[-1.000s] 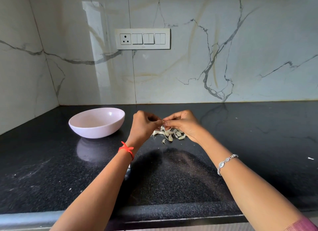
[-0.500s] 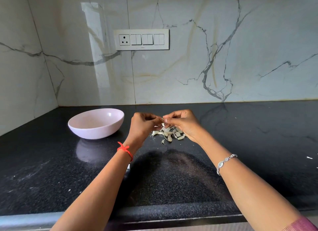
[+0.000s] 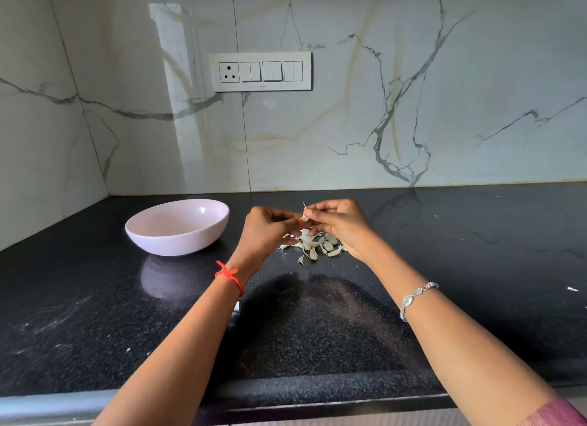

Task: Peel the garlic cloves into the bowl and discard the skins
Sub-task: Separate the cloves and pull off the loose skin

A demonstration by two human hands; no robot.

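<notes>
Black speckled counter [image 3: 95, 314]: left hand [image 3: 266, 231] and right hand [image 3: 343, 225] pinch one pale garlic clove [image 3: 305, 217] above papery white skins [image 3: 314, 246]

Nothing legible in this kitchen corner.
The white rectangular plastic switch plate [image 3: 262, 71] on the far marble wall, with one socket at its left end and three pairs of rocker switches to the right of it, carries a tiny dark mark on its lower edge beneath the middle switches. It may be a maker's mark but is too small to read. The silver beaded bracelet [image 3: 416, 295] on the near right wrist has a round charm with a greenish marking on its face, too blurred to tell whether it is a letter or a sign.
</notes>
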